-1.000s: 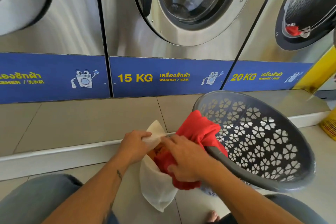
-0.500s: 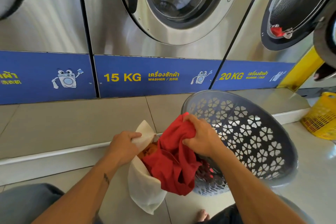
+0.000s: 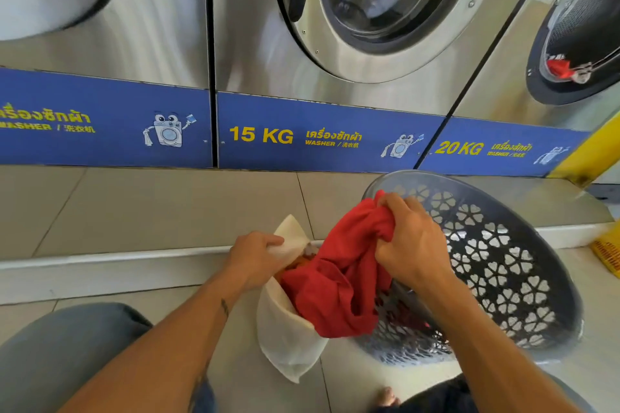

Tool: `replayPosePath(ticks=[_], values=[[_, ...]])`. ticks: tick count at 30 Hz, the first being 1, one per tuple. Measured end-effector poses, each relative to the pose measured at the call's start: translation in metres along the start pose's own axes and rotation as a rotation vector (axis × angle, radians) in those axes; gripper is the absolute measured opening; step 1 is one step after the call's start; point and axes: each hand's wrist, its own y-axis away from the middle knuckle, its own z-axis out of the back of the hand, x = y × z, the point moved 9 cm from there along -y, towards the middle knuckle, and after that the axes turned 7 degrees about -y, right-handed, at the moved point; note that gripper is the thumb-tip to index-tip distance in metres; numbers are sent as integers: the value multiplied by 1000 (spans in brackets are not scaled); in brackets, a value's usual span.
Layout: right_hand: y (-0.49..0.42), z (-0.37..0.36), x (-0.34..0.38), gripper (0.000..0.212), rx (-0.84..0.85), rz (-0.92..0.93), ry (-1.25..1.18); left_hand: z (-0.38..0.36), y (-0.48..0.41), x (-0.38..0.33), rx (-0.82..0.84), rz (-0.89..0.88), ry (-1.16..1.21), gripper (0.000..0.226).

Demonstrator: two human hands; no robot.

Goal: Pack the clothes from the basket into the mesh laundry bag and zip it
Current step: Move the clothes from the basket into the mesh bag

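Washer plinths [image 3: 322,134] read "15 KG", "20KG", "WASHER" — left hand [image 3: 255,258] pinches white mesh bag [image 3: 285,329] rim; right hand [image 3: 407,241] clutches red cloth [image 3: 342,285] over grey flower-pierced plastic basket [image 3: 503,265].

A steel washer [image 3: 255,54] with a round glass door wears a blue band [image 3: 318,117] reading 15 KG. Left of it stands another washer [image 3: 134,27]; right of it, a 20 KG washer [image 3: 503,77] with a red cloth [image 3: 558,67] at its drum rim. Below it runs a tiled ledge [image 3: 167,204]. Far right of it sits a yellow basket [image 3: 607,255].
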Motion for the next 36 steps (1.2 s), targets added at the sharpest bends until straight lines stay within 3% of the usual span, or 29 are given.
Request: replayPosePath(ticks=[4, 7, 12, 15, 18, 21, 25, 27, 30, 36], values=[[2, 28, 47, 59, -177, 126, -6, 1, -1, 7, 9, 36, 60, 46], [4, 9, 80, 56, -156, 177, 21, 2, -2, 11, 2, 52, 102, 45], [14, -96, 79, 59, 204, 25, 84, 12, -5, 18, -57, 60, 94, 45], [37, -157, 75, 52, 384, 122, 39, 16, -9, 27, -108, 95, 88, 47], [56, -190, 72, 49, 482, 185, -133, 15, -12, 30, -119, 80, 85, 33], [67, -218, 50, 55, 705, 19, -197, 18, -14, 34, -143, 67, 33, 17], [91, -264, 27, 58, 1096, -271, -102, 14, -13, 25, -106, 11, 15, 38], [83, -271, 33, 61, 1088, -232, -56, 12, -13, 23, -95, 6, 12, 41], [68, -261, 52, 63, 1009, -29, -33, 17, -17, 26, -132, 14, 10, 42], [44, -203, 69, 61, 786, 102, -234, 19, -20, 29, -142, 46, 12, 43]])
